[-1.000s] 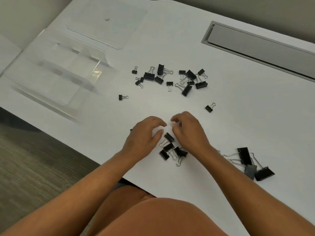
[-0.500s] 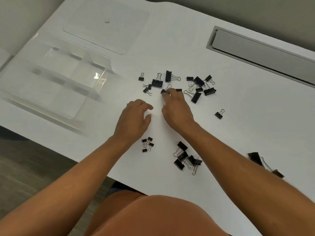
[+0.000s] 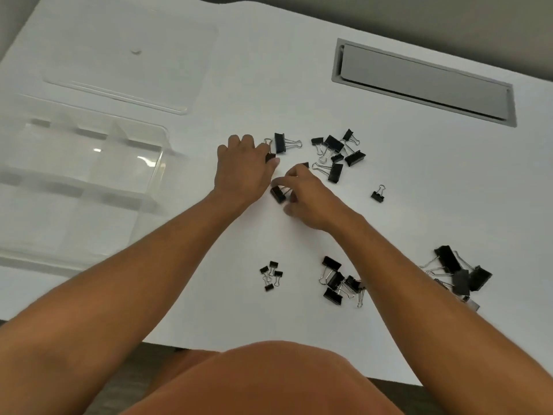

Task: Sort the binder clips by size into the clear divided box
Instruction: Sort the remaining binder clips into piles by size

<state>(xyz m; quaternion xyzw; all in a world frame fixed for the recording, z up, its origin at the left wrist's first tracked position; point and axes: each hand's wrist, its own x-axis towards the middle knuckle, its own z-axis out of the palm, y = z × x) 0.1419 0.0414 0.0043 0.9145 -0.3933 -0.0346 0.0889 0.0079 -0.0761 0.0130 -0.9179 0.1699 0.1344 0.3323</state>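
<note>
1. Head view: clear divided box [image 3: 89,175] far left holds nothing; three size piles sit near, a mixed scatter [image 3: 332,157] far.
2. Left hand [image 3: 244,169] pinches a clip (small, apparently); right hand [image 3: 308,196] pinches a medium binder clip [image 3: 278,193].

The clear divided box [image 3: 80,187] stands at the left of the white counter [image 3: 419,205], with its flat lid [image 3: 131,55] lying beyond it. To the right of the box, the left hand [image 3: 244,169] lies over a black binder clip [image 3: 270,157]. Just right of it, the right hand [image 3: 311,196] pinches another clip [image 3: 278,193]. Loose clips [image 3: 335,154] are scattered farther right. 3 groups lie nearer the person: small [image 3: 270,275], medium [image 3: 338,281] and large [image 3: 460,272].
</note>
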